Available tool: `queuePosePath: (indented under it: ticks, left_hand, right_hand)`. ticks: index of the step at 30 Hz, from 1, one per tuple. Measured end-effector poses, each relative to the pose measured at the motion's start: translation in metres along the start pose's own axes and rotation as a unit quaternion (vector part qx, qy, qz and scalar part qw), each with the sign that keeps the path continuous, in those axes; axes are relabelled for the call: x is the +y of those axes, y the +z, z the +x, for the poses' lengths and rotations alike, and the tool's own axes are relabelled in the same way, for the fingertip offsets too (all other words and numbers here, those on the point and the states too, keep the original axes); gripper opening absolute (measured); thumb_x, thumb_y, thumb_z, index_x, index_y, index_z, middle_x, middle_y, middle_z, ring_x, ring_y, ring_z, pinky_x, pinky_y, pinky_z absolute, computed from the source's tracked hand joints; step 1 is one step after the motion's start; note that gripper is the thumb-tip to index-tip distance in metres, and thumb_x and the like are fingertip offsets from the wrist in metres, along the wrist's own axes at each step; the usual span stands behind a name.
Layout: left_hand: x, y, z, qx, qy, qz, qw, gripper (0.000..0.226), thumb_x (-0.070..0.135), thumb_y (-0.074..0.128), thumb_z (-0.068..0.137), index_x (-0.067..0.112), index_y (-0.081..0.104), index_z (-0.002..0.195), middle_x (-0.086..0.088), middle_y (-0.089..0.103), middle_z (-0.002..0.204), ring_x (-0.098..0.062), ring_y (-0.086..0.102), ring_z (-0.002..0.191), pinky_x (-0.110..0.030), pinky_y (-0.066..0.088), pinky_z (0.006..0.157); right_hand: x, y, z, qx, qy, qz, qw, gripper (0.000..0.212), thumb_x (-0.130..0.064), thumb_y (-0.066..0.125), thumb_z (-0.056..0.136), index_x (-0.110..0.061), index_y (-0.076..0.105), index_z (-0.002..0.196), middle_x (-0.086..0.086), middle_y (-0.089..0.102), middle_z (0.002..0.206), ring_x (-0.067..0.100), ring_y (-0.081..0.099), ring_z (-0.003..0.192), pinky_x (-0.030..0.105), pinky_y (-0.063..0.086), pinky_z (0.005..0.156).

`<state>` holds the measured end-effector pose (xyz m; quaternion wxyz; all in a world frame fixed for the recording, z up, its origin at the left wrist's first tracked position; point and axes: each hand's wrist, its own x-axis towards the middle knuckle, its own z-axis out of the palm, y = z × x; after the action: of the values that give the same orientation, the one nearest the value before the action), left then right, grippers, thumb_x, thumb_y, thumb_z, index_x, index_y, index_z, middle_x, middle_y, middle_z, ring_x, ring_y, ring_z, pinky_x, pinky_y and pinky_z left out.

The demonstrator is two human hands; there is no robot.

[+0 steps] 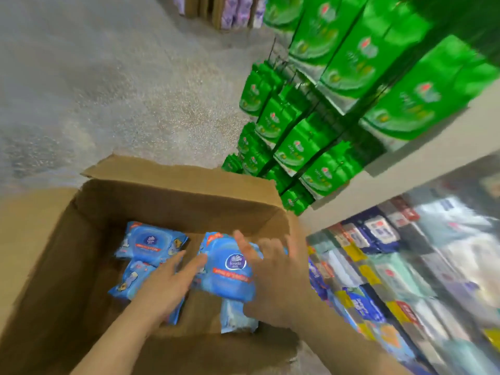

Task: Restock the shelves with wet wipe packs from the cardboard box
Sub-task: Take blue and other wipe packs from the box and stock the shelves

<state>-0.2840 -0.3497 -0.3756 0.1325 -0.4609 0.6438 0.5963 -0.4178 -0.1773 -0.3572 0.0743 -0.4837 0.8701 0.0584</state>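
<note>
Inside the cardboard box (81,239) | my left hand (162,288) flat, my right hand (276,280) seemingly grasping a wipe pack (230,277), blurred | risk: loose hold drops it short of the shelf (405,266)

floor: grey speckled floor (94,85), upper left of frame
green packs: rows of green packs (349,85) hanging on hooks, upper right, blurred
purple packs: purple packs (238,10) at top centre, small and blurred
</note>
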Motion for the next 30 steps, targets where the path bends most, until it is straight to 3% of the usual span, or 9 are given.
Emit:
queuePosePath:
  ticks: [4, 6, 12, 15, 20, 22, 24, 27, 30]
  left_hand:
    - [0.053, 0.024, -0.027, -0.115, 0.009, -0.127, 0.985, 0.032, 0.05, 0.062, 0.094, 0.024, 0.068, 0.111, 0.015, 0.078, 0.089, -0.011, 0.071, 0.083, -0.035, 0.05, 0.073]
    - [0.073, 0.041, -0.045, -0.181, 0.036, -0.145, 0.972, 0.025, 0.041, 0.061, 0.097, 0.021, 0.068, 0.109, 0.008, 0.079, 0.088, -0.012, 0.073, 0.07, -0.034, 0.053, 0.068]
    - [0.121, 0.105, -0.093, -0.291, 0.131, -0.137, 0.938, 0.086, 0.041, 0.093, 0.052, 0.019, 0.063, 0.129, -0.016, 0.074, 0.12, -0.038, 0.072, 0.106, -0.054, 0.057, 0.085]
    - [0.141, 0.153, -0.118, -0.292, 0.152, -0.147, 0.932, 0.088, 0.031, 0.091, 0.046, 0.008, 0.063, 0.126, -0.023, 0.075, 0.112, -0.036, 0.076, 0.088, -0.046, 0.063, 0.065]
    - [0.166, 0.243, -0.161, -0.282, 0.212, -0.15, 0.924, 0.082, 0.033, 0.088, 0.047, 0.007, 0.067, 0.122, -0.019, 0.077, 0.108, -0.031, 0.077, 0.082, -0.04, 0.061, 0.062]
    - [0.175, 0.273, -0.177, -0.285, 0.223, -0.164, 0.918, 0.065, 0.025, 0.083, 0.057, 0.006, 0.068, 0.118, -0.019, 0.078, 0.103, -0.028, 0.077, 0.073, -0.035, 0.059, 0.054]
    - [0.183, 0.299, -0.192, -0.293, 0.229, -0.171, 0.912, 0.057, 0.017, 0.078, 0.064, 0.002, 0.068, 0.118, -0.02, 0.077, 0.1, -0.028, 0.076, 0.069, -0.035, 0.06, 0.053]
    - [0.195, 0.327, -0.207, -0.302, 0.244, -0.176, 0.905, 0.058, 0.013, 0.082, 0.063, 0.002, 0.067, 0.118, -0.019, 0.078, 0.099, -0.028, 0.076, 0.07, -0.037, 0.061, 0.056]
    - [0.206, 0.346, -0.214, -0.31, 0.248, -0.168, 0.902, 0.081, 0.033, 0.088, 0.05, 0.005, 0.067, 0.123, -0.022, 0.076, 0.111, -0.03, 0.076, 0.081, -0.041, 0.063, 0.062]
  right_hand:
    - [0.034, -0.072, -0.044, 0.059, 0.004, 0.001, 0.998, 0.121, -0.055, 0.073, 0.057, -0.028, 0.018, 0.162, 0.001, 0.054, 0.117, 0.029, 0.053, 0.111, 0.062, 0.02, 0.117]
    - [0.053, -0.098, -0.068, 0.074, 0.016, 0.02, 0.997, 0.115, -0.056, 0.066, 0.063, -0.027, 0.016, 0.163, 0.001, 0.052, 0.12, 0.027, 0.051, 0.115, 0.063, 0.014, 0.12]
    - [0.113, -0.138, -0.149, 0.126, 0.038, 0.041, 0.991, 0.111, -0.055, 0.064, 0.067, -0.036, 0.007, 0.16, 0.002, 0.055, 0.132, 0.025, 0.052, 0.126, 0.055, -0.003, 0.124]
    - [0.148, -0.141, -0.197, 0.172, 0.048, 0.039, 0.983, 0.105, -0.056, 0.059, 0.067, -0.033, 0.017, 0.16, 0.001, 0.05, 0.135, 0.024, 0.049, 0.129, 0.063, 0.012, 0.121]
    - [0.209, -0.128, -0.28, 0.219, 0.16, 0.071, 0.96, 0.12, -0.064, 0.069, 0.063, -0.032, 0.013, 0.163, 0.005, 0.028, 0.162, 0.028, 0.02, 0.155, 0.066, 0.021, 0.12]
    - [0.228, -0.125, -0.313, 0.265, 0.215, 0.167, 0.925, 0.128, -0.07, 0.073, 0.065, -0.035, -0.002, 0.163, -0.004, 0.007, 0.167, 0.014, 0.004, 0.157, 0.048, 0.014, 0.126]
    - [0.243, -0.129, -0.34, 0.267, 0.256, 0.381, 0.847, 0.131, -0.068, 0.08, 0.071, -0.042, -0.013, 0.158, -0.018, 0.003, 0.163, 0.001, 0.009, 0.153, 0.03, 0.019, 0.123]
    - [0.27, -0.134, -0.361, 0.332, 0.32, 0.53, 0.711, 0.109, -0.062, 0.07, 0.082, -0.037, -0.003, 0.16, -0.008, 0.035, 0.16, 0.005, 0.05, 0.135, 0.023, 0.046, 0.105]
    - [0.288, -0.14, -0.373, 0.338, 0.347, 0.559, 0.673, 0.076, -0.056, 0.056, 0.092, -0.03, 0.029, 0.158, -0.012, 0.058, 0.144, -0.001, 0.059, 0.117, 0.02, 0.045, 0.093]
